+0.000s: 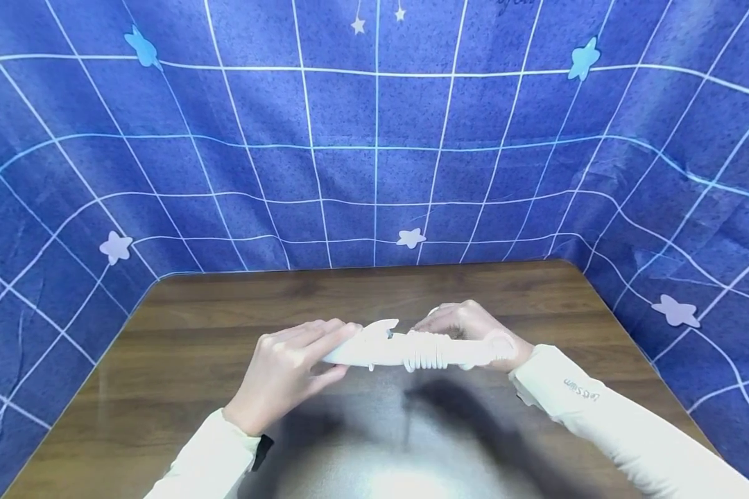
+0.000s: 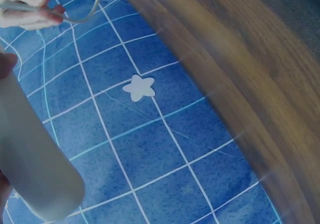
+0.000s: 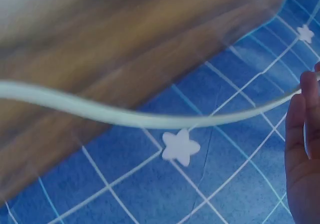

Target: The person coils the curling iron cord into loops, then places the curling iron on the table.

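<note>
A white curling iron (image 1: 381, 350) is held level over the table, its raised lever near the middle. My left hand (image 1: 296, 360) grips its left end, fingers above and thumb below; in the left wrist view its thick rounded end (image 2: 42, 169) shows close up. A white cord (image 1: 426, 351) is wound in several turns round the slimmer right part. Behind that part, my right hand (image 1: 468, 326) pinches a loose stretch of the cord, partly hidden by the iron. The right wrist view shows this cord (image 3: 165, 121) running across to the fingertips (image 3: 308, 84).
The brown wooden table (image 1: 225, 305) lies beneath, with shadows of the hands and a bright glare at its near edge. A blue cloth (image 1: 343, 173) with grid lines and stars hangs behind and along both sides.
</note>
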Tool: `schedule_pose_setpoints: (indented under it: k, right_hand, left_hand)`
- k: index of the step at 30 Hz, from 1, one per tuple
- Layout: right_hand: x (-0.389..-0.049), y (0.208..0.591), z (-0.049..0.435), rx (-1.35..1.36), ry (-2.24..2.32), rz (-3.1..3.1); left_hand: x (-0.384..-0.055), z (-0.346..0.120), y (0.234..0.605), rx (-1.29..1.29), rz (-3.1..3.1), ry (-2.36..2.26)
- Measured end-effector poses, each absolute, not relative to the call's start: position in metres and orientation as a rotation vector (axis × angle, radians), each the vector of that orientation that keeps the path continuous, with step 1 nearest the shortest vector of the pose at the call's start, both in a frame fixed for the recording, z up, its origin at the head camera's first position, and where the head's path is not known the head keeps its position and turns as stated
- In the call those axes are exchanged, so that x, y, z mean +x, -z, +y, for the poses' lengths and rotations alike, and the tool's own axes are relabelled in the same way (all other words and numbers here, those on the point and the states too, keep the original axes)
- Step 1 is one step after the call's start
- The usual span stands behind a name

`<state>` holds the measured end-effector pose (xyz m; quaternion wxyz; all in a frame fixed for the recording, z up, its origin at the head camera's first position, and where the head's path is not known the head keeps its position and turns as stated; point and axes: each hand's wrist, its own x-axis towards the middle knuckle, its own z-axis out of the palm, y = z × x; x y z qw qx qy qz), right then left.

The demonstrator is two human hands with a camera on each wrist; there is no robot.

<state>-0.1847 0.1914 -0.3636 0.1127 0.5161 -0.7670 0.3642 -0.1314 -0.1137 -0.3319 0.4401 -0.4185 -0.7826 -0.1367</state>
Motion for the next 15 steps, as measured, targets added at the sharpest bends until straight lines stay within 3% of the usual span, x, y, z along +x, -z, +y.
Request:
schedule_pose_setpoints:
  k: [5,15]
  right_hand:
    - [-0.195,0.335,0.195,1.588,-0.784,-2.306]
    - [-0.203,0.309,0.200,1.437,-0.554,-2.447]
  left_hand:
    - [-0.129,-0.117,0.331,-1.104,-1.951,0.344]
    - [-0.128,-0.119,0.328,-1.214,-1.947,0.282]
